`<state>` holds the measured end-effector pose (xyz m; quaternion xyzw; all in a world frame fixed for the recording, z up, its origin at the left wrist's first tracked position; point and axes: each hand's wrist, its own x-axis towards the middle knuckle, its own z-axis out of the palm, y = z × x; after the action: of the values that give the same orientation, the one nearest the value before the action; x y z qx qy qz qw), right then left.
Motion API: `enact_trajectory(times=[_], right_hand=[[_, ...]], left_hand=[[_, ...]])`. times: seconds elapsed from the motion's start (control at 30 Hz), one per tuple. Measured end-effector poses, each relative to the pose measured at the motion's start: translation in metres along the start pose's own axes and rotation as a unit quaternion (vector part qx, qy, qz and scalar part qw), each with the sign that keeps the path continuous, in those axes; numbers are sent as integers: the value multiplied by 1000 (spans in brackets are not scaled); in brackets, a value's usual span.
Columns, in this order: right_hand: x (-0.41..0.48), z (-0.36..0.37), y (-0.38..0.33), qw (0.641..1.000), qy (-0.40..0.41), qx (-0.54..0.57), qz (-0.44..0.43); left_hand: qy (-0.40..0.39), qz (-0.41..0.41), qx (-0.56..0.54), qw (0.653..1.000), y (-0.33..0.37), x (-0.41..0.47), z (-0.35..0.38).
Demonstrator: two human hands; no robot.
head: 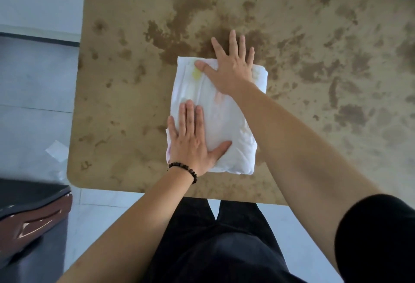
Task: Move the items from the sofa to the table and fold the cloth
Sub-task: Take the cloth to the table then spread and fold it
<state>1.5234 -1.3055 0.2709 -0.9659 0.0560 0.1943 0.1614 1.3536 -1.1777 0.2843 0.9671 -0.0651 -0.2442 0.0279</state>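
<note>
**Cloth folded on table; hands pressing it flat**

Head view (the only view).

- Cloth [215,116]: white, with faint yellow and pink marks. It lies on the table [314,80], toward the near edge and left of centre. It is a compact, thick rectangle of several layers, with its long side running away from the person.
- Left hand [193,139]: flat on the near-left part of the cloth, fingers straight and together, thumb spread to the right. It grasps nothing and presses down. There is a beaded bracelet [184,170] at the wrist.
- Right hand [229,67]: flat on the far end of the cloth, fingers straight and spread. The fingertips reach past the far edge onto the tabletop, and the thumb lies on the cloth. It grasps nothing.
- Table: brown, mottled with darker patches. The visible part shows nothing on it but the cloth.
- Lower left: dark furniture [29,215] with a reddish-brown trim, possibly the sofa; cannot tell. A pale scrap [57,150] lies on the floor [33,80] beside the table.

Judgement on progress:
- The folding looks finished or nearly so. The bundle is small and squared, and both palms seem to be smoothing or setting the last fold.
- One more fold is possible, but the thickness argues against it.
- The cloth itself is already on the table.
- Other items: none visible on the table or the furniture, so cannot tell whether any remain to be carried over.
</note>
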Motion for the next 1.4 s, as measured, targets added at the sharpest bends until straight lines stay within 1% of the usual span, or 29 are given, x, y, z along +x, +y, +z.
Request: enact_trajectory(times=[0.03, 0.07, 0.1, 0.13, 0.17, 0.2, 0.23, 0.27, 0.3, 0.33, 0.37, 0.4, 0.43, 0.47, 0.5, 0.57, 0.6, 0.67, 0.77, 0.8, 0.9, 0.97, 1.03, 1.1, 1.13, 1.2, 1.27, 1.37, 1.4], right_hand=[[-2, -4, 2, 995, 48, 81, 37], [-6, -10, 7, 980, 108, 148, 76], [-14, -16, 12, 965, 165, 176, 100], [-27, -22, 19, 960, 202, 166, 100], [-44, -25, 27, 963, 217, 142, 78], [-63, -24, 36, 968, 212, 126, 50], [-82, -21, 45, 972, 193, 126, 38], [-102, -18, 52, 974, 167, 144, 51], [-120, -12, 58, 971, 135, 176, 93], [-137, -9, 61, 958, 101, 221, 152], [-149, -7, 61, 935, 65, 276, 213], [-157, -6, 60, 906, 34, 331, 260], [-161, -3, 60, 879, 12, 379, 288], [-164, -2, 59, 857, -4, 420, 298], [-165, -1, 59, 840, -16, 451, 301], [-165, -1, 59, 825, -24, 479, 298], [-165, -2, 59, 824, -28, 485, 293], [-170, -7, 60, 826, -37, 496, 266], [-184, -29, 59, 823, -42, 534, 189], [-191, -39, 57, 824, -43, 540, 163], [-209, -74, 48, 823, -54, 560, 81], [-222, -98, 41, 818, -70, 570, 16], [-236, -121, 33, 822, -84, 562, -44], [-250, -136, 29, 822, -98, 552, -98], [-256, -141, 28, 821, -106, 548, -118], [-271, -148, 26, 817, -134, 539, -156], [-287, -148, 22, 811, -162, 525, -198], [-315, -137, 9, 807, -199, 492, -259], [-325, -132, 2, 808, -211, 479, -268]], left_hand=[[-1, 4, -3, 1000, -1, -2, 1], [4, 9, -12, 1000, -2, -5, 1], [15, 14, -33, 999, -4, -7, 2], [37, 19, -72, 997, -6, -10, 2], [71, 20, -130, 989, -7, -12, -1], [113, 7, -196, 974, -7, -13, -5], [152, -26, -256, 954, -7, -13, -10], [175, -80, -309, 931, -8, -10, -17], [174, -146, -354, 907, -8, -5, -26], [151, -209, -386, 886, -12, 3, -32], [112, -256, -395, 875, -15, 12, -39], [65, -277, -392, 875, -18, 21, -45], [19, -270, -392, 879, -22, 28, -51], [-22, -247, -411, 877, -24, 35, -53], [-58, -224, -441, 867, -25, 39, -57], [-87, -193, -489, 846, -25, 42, -63], [-91, -178, -496, 845, -25, 43, -65], [-102, -157, -514, 837, -27, 37, -70], [-89, -148, -599, 782, -33, 14, -85], [-74, -143, -619, 768, -35, 4, -94], [-13, -133, -653, 746, -34, -36, -123], [41, -132, -682, 718, -32, -66, -140], [90, -138, -702, 693, -29, -98, -154], [146, -160, -726, 653, -23, -132, -164], [185, -172, -734, 631, -20, -151, -167], [257, -194, -735, 597, -11, -189, -164], [301, -209, -739, 565, -3, -228, -153], [358, -225, -761, 491, 7, -291, -126], [381, -230, -760, 474, 9, -312, -119]])
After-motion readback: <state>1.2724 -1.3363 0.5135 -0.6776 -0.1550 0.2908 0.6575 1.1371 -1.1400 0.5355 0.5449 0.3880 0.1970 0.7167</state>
